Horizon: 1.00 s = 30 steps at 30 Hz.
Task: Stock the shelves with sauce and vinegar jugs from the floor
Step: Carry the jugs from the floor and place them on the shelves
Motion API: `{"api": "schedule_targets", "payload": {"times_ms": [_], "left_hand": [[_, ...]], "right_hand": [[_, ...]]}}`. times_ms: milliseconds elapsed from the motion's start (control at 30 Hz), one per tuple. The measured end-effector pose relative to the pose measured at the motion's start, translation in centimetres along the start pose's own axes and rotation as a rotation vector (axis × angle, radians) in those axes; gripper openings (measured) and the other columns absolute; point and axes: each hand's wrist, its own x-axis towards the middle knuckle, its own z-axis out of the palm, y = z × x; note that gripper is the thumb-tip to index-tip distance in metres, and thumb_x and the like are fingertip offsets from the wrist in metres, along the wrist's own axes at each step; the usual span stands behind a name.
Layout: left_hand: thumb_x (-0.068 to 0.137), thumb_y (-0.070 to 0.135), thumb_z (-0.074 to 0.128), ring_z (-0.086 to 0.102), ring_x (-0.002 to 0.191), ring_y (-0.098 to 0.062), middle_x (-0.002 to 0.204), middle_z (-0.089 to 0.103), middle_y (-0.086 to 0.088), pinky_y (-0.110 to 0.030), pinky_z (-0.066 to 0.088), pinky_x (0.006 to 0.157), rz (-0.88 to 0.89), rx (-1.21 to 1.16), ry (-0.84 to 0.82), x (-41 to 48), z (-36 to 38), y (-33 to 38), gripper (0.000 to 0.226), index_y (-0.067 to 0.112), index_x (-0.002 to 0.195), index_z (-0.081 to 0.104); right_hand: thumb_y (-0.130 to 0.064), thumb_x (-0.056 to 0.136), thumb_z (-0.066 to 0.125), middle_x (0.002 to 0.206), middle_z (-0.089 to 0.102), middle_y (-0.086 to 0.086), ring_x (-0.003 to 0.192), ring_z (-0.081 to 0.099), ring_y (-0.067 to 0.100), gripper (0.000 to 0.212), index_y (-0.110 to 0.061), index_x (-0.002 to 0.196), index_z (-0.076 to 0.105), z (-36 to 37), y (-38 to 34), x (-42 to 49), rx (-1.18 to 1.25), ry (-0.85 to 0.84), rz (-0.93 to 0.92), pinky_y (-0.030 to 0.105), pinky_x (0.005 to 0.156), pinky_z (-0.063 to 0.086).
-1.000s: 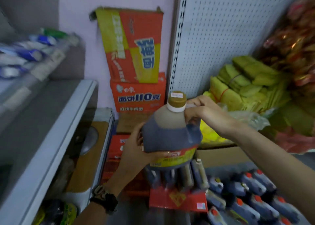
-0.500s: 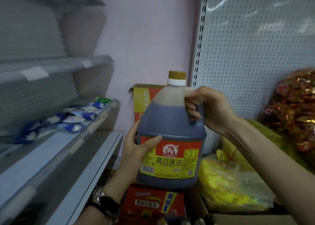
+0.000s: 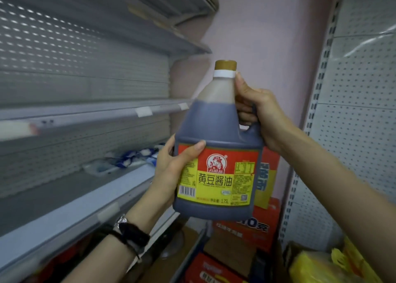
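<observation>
Both hands got the soy sauce jug (image 3: 216, 154) upright mid-air, right hand (image 3: 259, 115) wrapped tight round the handle at 2 o'clock, left hand (image 3: 171, 171) clamped on the label side at 9, shelves (image 3: 90, 111) off left.

We have one view only, head-worn, wide-angle. It faces forward and slightly up into the aisle corner, close behind the soy sauce jug (image 3: 216, 154) at arm's length. Grey shelves (image 3: 90, 111) flank left, pegboard panel (image 3: 353, 132) right.
</observation>
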Motion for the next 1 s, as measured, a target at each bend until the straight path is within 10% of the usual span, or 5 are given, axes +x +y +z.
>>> {"api": "schedule_targets", "payload": {"times_ms": [1000], "left_hand": [[0.060,0.040,0.069,0.071,0.067,-0.019,0.078,0.074,-0.006,-0.025,0.055,0.055,0.241,0.645,0.685,-9.0,-11.6,22.2,0.044,0.012,0.094,0.063]], "right_hand": [[-0.048,0.083,0.060,0.049,0.029,-0.007,0.037,0.023,0.004,0.047,-0.022,0.054,0.034,26.4,-6.0,7.9,0.578,-0.712,-0.029,0.016,0.036,0.018]]}}
